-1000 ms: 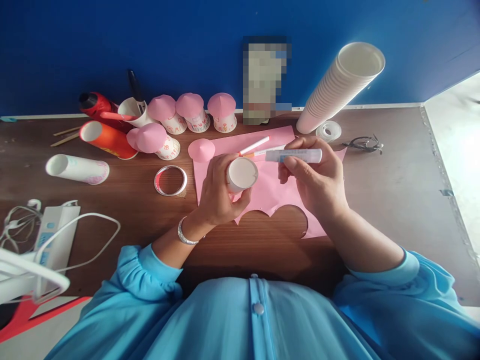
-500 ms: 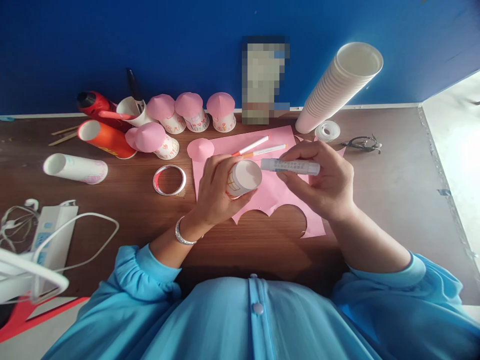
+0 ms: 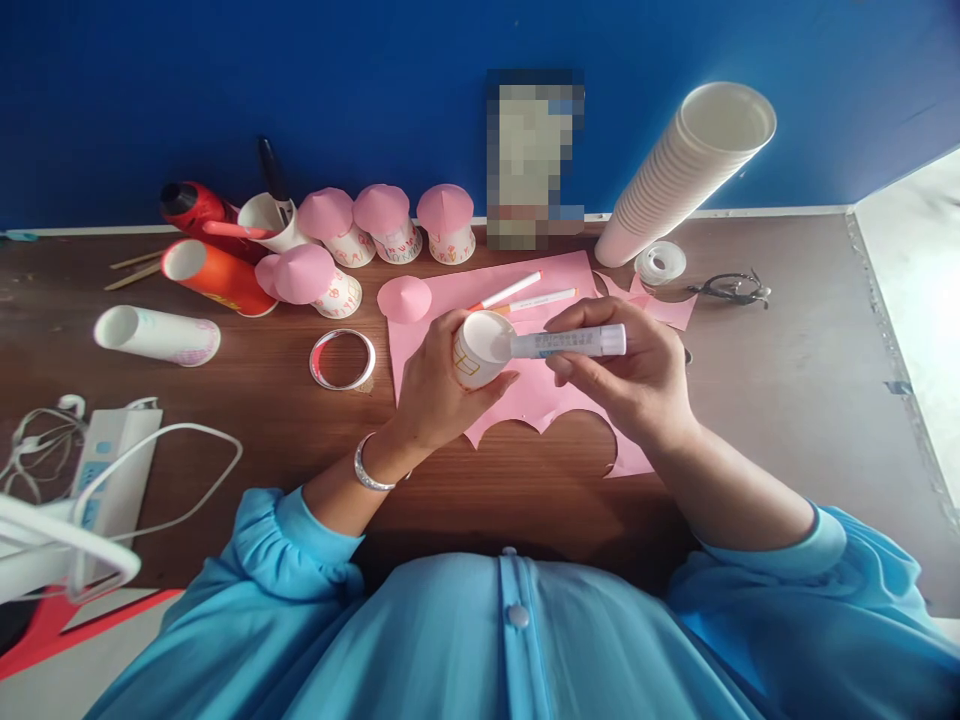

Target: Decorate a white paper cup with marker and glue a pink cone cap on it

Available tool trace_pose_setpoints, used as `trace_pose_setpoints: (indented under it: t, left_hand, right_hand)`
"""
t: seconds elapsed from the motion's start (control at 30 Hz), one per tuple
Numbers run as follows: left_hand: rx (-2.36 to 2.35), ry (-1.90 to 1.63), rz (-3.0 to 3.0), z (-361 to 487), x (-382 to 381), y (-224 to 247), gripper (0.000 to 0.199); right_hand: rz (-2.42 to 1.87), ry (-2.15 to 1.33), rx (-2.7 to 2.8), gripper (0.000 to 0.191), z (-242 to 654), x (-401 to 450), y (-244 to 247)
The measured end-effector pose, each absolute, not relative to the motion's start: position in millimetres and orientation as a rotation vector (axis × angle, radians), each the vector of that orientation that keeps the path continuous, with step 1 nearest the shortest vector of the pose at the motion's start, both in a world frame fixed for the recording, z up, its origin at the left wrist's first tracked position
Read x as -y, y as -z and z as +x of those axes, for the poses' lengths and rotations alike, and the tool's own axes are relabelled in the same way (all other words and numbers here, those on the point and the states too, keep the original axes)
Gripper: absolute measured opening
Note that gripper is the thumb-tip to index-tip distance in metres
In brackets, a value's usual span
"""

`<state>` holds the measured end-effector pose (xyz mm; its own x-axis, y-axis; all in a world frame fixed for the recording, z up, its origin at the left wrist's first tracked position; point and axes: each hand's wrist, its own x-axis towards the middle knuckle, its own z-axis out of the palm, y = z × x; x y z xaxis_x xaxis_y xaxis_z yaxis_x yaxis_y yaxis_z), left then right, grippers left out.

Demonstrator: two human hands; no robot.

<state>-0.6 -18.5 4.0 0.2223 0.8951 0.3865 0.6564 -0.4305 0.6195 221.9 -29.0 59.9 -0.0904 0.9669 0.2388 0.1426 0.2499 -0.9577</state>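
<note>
My left hand (image 3: 439,390) is wrapped round a white paper cup (image 3: 474,365) with yellow and orange drawing on its side. The cup's flat bottom is turned up and toward the right. Between its thumb and fingers my right hand (image 3: 637,370) grips a glue stick (image 3: 570,341), held level, its tip at the rim of the cup's bottom. Beneath both hands lies a pink paper sheet (image 3: 517,400) with round pieces cut from its edge. A small pink paper cone (image 3: 405,300) rests at its upper left corner, and two markers (image 3: 536,300) lie on it.
Several decorated cups with pink cone roofs (image 3: 445,215) stand at the back. At right rises a tall stack of paper cups (image 3: 682,180), near a tape roll (image 3: 660,262) and glasses (image 3: 731,289). Left are a tape ring (image 3: 343,360), an orange tube (image 3: 221,278) and a power strip (image 3: 112,490).
My right hand has moved the glue stick left, so its tip now meets the cup's bottom. The cup has tilted slightly in my left hand.
</note>
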Motion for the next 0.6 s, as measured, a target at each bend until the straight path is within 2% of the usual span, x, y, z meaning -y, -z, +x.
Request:
trace_pose_setpoints:
  t: [0.2, 0.4, 0.6]
  left_hand:
    - [-1.509, -1.035, 2.228, 1.2, 17.6, -5.6, 0.068]
    - [-1.415, -1.071, 2.353, -2.0, 17.4, -7.3, 0.06]
    - [-1.427, -1.047, 2.411, -4.7, 16.4, -6.3, 0.057]
  right_hand:
    - [-1.16, -0.835, 1.546, 0.032, 215.4, 35.7, -62.2]
    - [-1.132, -0.653, 1.692, 0.015, 213.3, 40.9, -63.1]
    - [-1.135, -0.572, 1.794, 0.013, 214.4, 43.5, -62.6]
